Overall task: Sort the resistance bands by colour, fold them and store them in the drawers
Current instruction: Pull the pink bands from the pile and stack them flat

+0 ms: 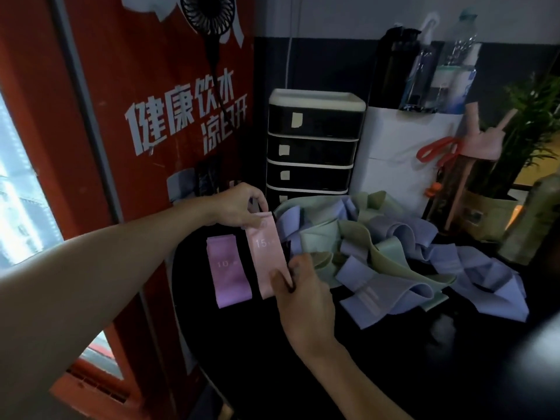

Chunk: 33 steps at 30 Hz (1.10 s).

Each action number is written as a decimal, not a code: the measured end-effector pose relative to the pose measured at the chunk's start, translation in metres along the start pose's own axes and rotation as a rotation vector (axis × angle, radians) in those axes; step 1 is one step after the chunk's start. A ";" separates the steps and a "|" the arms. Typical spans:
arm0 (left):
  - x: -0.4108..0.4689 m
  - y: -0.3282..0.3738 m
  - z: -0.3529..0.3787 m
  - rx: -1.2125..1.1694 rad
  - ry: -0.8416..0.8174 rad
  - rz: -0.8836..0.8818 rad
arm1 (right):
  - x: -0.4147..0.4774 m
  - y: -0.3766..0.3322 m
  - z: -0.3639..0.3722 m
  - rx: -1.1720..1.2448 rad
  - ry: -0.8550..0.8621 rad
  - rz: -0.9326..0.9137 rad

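The pale pink, flat fabric resistance band, probably light and limp, is held over the left of the black table, the left hand pinching its far end and the right hand clamping its near end, both sensible holds.

The left hand pinches the far end of a flat pale pink elastic band marked "15", and the right hand pinches its near end. Just beside it, on the black round table, lies a flat purple band marked "10". To the right is a loose heap of green and lavender bands. Behind the heap stands a black drawer unit with white frame, all drawers closed.
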<state>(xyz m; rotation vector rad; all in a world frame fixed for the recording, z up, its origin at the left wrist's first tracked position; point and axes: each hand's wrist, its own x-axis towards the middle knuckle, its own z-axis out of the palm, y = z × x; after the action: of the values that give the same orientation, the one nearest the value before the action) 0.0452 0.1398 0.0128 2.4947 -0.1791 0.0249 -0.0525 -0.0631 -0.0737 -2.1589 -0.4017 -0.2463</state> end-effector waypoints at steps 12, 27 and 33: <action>0.021 -0.019 0.012 0.176 -0.102 0.014 | -0.005 -0.006 -0.002 -0.211 -0.100 -0.142; 0.018 -0.026 0.019 0.187 -0.106 0.042 | 0.000 0.008 0.007 -0.127 -0.071 -0.244; 0.000 -0.015 0.017 0.315 0.034 0.133 | 0.001 0.010 0.008 -0.123 -0.082 -0.247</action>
<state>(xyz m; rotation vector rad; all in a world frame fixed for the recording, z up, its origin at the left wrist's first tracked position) 0.0464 0.1420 -0.0097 2.7891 -0.3497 0.1624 -0.0479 -0.0620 -0.0861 -2.2439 -0.7188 -0.3291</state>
